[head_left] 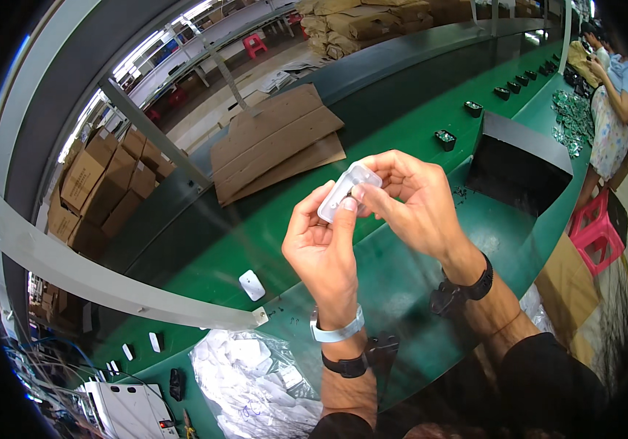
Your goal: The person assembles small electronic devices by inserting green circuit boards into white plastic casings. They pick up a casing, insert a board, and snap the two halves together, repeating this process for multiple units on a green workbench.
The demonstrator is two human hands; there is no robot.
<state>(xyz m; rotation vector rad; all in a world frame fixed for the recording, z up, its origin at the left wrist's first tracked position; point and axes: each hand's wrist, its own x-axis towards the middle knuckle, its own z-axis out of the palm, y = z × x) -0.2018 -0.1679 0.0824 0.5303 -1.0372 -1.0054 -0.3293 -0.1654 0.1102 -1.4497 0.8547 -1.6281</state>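
Observation:
Above the green workbench, both my hands hold a small white plastic housing (336, 192), a shallow oblong shell tilted with its hollow side toward me. My left hand (321, 241) grips its lower left end, thumb along the near rim. Thumb and fingers of my right hand (420, 205) close on its upper right part, with the thumb reaching into the hollow. A small dark spot shows by the thumb tips; what it is I cannot make out. A similar white shell (252, 285) lies on the green belt to the left of my hands.
A clear bag of white parts (248, 388) lies near left, beside a white device (132, 410). At right stand a black bin (519, 164), black square housings (445, 139) and a circuit board pile (572, 121). Cardboard sheets (277, 139) lie beyond the belt. Co-workers (621, 95) are far right.

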